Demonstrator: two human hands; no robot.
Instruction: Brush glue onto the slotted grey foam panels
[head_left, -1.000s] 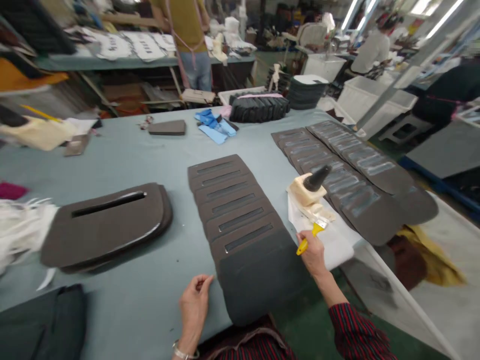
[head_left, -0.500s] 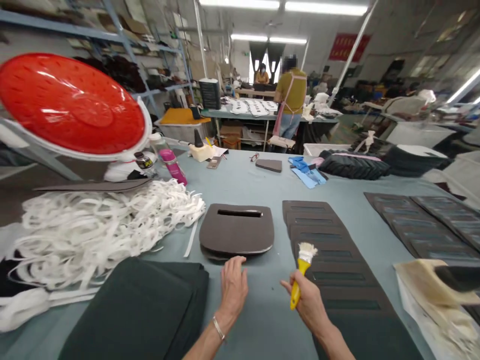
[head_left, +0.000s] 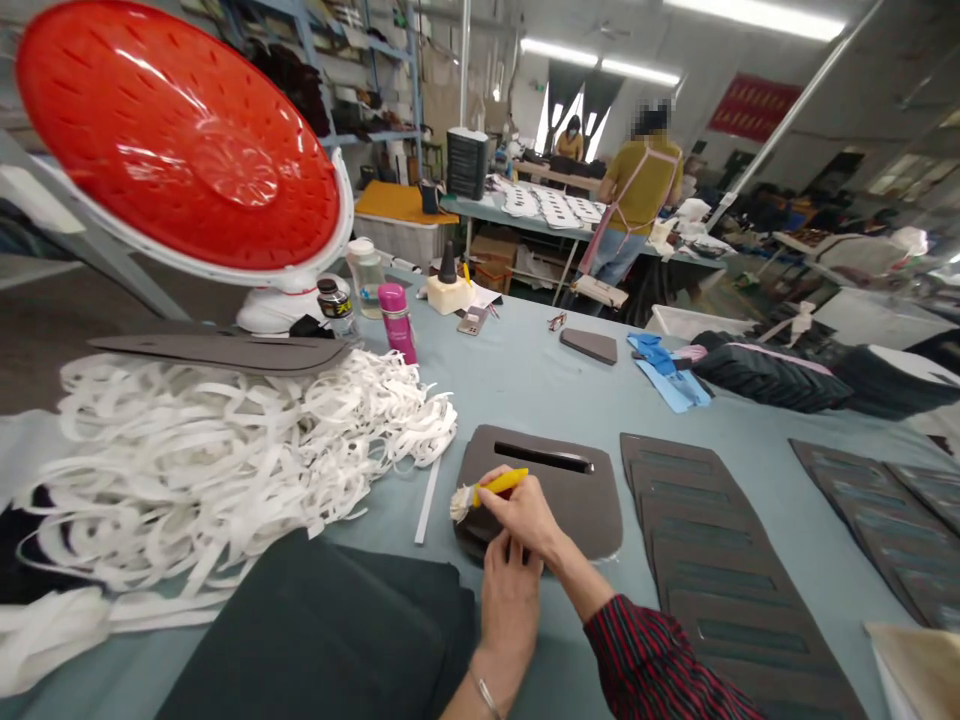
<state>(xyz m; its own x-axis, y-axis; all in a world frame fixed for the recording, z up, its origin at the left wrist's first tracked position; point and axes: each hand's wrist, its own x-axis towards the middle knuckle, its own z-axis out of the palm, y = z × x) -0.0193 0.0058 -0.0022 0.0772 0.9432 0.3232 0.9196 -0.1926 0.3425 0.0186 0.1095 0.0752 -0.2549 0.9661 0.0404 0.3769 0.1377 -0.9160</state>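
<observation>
Right hand (head_left: 526, 517) clamped on brush (head_left: 508, 481); left hand (head_left: 510, 598) unclear; pink flask (head_left: 397, 322) capped, contents hidden.

Lies flat on the table (head_left: 517, 385) as a slotted, round-cornered brown panel stack (head_left: 574, 510), with a yellow-handled brush (head_left: 511, 480), bristles leftward, at its left edge.

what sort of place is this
Probably a sewing or soft-goods workshop: there's a big tangled heap of flat white strips, a row of overlapping brownish-grey slotted panels, and a person in a mustard-yellow top standing at another worktable.
</observation>
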